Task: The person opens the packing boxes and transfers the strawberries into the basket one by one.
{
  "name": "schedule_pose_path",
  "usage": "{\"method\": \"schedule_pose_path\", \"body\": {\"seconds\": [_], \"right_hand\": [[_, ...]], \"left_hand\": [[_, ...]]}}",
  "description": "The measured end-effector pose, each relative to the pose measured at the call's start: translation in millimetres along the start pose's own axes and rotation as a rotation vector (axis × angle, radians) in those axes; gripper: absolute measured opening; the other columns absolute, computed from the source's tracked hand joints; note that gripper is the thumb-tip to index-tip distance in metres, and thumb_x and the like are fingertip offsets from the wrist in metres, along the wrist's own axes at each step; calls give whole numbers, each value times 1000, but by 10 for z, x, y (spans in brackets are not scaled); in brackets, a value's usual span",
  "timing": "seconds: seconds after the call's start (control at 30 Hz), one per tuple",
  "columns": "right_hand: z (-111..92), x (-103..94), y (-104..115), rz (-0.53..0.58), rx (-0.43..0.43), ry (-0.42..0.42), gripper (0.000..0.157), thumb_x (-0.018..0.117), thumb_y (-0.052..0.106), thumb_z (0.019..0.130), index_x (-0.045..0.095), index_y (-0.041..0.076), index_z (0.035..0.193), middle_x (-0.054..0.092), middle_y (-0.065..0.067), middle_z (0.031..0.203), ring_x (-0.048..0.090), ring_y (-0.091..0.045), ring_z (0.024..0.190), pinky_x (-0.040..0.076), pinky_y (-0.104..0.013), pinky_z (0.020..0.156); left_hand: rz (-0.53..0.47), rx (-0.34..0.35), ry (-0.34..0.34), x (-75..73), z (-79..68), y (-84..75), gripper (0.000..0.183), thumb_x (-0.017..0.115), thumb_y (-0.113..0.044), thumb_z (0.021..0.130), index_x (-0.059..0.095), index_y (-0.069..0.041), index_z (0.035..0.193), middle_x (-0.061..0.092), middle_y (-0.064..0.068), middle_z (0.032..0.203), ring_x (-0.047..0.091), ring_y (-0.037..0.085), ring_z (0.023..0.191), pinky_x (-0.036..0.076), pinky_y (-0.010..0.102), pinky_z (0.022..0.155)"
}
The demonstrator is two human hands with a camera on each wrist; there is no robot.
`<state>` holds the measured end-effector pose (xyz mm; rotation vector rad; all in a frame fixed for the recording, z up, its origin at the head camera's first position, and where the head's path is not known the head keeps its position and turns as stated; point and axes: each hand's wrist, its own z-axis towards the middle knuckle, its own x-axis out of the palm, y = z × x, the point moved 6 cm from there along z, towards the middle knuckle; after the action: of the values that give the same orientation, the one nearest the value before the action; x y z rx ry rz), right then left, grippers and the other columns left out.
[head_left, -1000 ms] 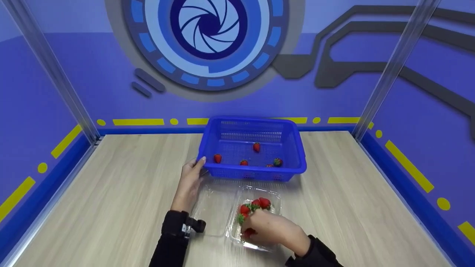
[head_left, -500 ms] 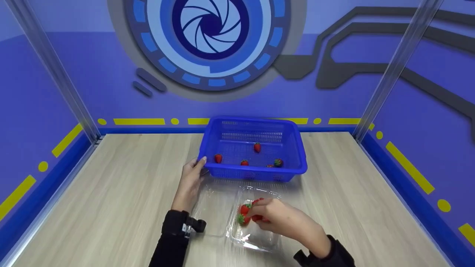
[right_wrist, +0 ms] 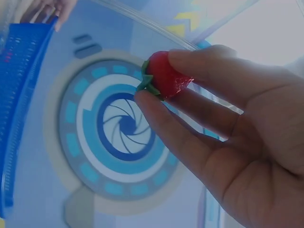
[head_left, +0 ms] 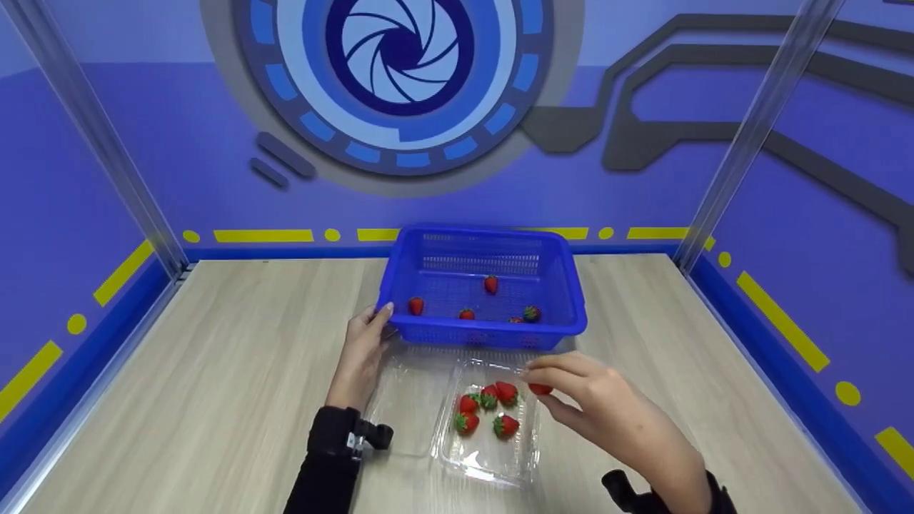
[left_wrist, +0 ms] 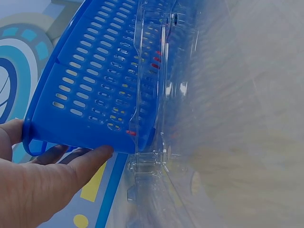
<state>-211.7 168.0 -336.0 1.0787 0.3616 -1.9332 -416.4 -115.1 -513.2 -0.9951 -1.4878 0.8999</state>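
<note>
My left hand (head_left: 362,351) grips the front left corner of a blue plastic basket (head_left: 485,334); the left wrist view shows its thumb and fingers at the basket's rim (left_wrist: 29,137). Several strawberries lie spread over the basket's floor, among them a red strawberry (head_left: 490,284) near the middle. Before the basket stands an opened clear plastic clamshell box (head_left: 493,467) with several strawberries in its right half, one strawberry (head_left: 506,426) lying apart from the others. Over that half's right edge, my right hand (head_left: 600,400) pinches a strawberry (right_wrist: 164,76) between thumb and fingers.
The box's clear lid (head_left: 407,407) lies flat to the left, near my left wrist. A pale wooden table (head_left: 250,371) carries everything. A blue printed back wall (head_left: 457,207) rises behind the basket, with side walls left and right.
My right hand has come up and to the right from inside the clear box, uncovering the strawberries there. It now visibly holds a strawberry. My left hand and the basket have stayed put.
</note>
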Motion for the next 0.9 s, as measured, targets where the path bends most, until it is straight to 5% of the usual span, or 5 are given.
{"method": "schedule_pose_path", "body": {"seconds": [0.33,0.9], "right_hand": [[-57,-187,46,-56,42,-40,51,88,-8,69,74,15,112,71,4,113,68,-14,101,52,-14,89],[-39,-62,-33,-49,71,10,41,87,-3,75,75,15,109,72,5,109,68,-13,97,59,-27,79]], "left_hand": [[-2,2,16,-18,-4,15,51,56,-23,106,44,5,148,46,26,151,49,36,137,42,49,113],[-4,10,16,6,-2,8,51,56,-20,106,44,8,147,49,28,147,54,35,132,45,47,110]]}}
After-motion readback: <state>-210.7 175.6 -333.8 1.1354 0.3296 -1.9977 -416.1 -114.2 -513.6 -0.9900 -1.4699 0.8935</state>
